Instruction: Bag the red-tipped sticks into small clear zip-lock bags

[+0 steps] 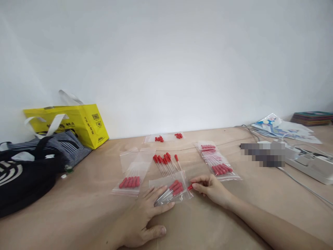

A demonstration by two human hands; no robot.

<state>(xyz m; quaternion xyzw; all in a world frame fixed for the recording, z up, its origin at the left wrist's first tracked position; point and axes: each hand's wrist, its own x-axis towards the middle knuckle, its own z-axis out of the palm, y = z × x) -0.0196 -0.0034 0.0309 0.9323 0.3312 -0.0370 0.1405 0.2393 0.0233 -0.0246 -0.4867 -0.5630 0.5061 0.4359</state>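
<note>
- Droppers with red tops lie about the surface (88, 201) in front of us, seen in the head view.
- Our right hand (213, 190) has its grip clamped on the red top of one dropper (190, 187), between thumb and fingers; this dropper is at the right edge of the near bag (157, 182). We cannot tell whether its stem is inside.
- Our left hand (144, 217) lies palm down with its grip apart, fingers spread and thumb well away; its fingertips rest on the left end of the near bag.
- Inside that see-through bag we see several droppers slanting, red tops to the right, stems running left toward our fingers.
- Just beyond it we have a loose bunch (164, 159), tops pointing away from us, with a single dropper (176, 158) slightly apart on its right.
- To the left is a left bag (130, 161) holding a row of droppers, tops toward us.
- To the right we see bagged droppers (222, 169), tops at both ends; we cannot tell how many bags there are.
- A far bag (148, 139) near the wall (166, 69) has two red clusters.
- At our left are a yellow bag (93, 128), a striped bag (71, 149) and a black bag (41, 187); at our right, a power strip (318, 170) and papers (275, 126).
</note>
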